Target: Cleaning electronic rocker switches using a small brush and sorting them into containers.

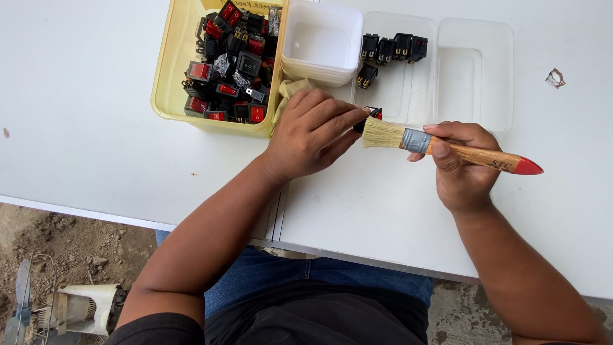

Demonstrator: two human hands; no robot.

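Note:
My left hand (313, 133) pinches a small black rocker switch with a red button (372, 115) between fingertips, just above the white table (96, 115). My right hand (458, 165) grips a paintbrush (447, 145) with a wooden handle, red tip and metal ferrule. Its pale bristles lie against the switch. Both hands meet in front of the containers.
A yellow tub (167, 76) at the back left holds several black and red switches. Beside it stands a stack of white square tubs (322, 45). A clear tray (408, 83) holds several black switches, with a clear lid (476, 64) to its right. A yellowish cloth (290, 89) peeks out by the tub.

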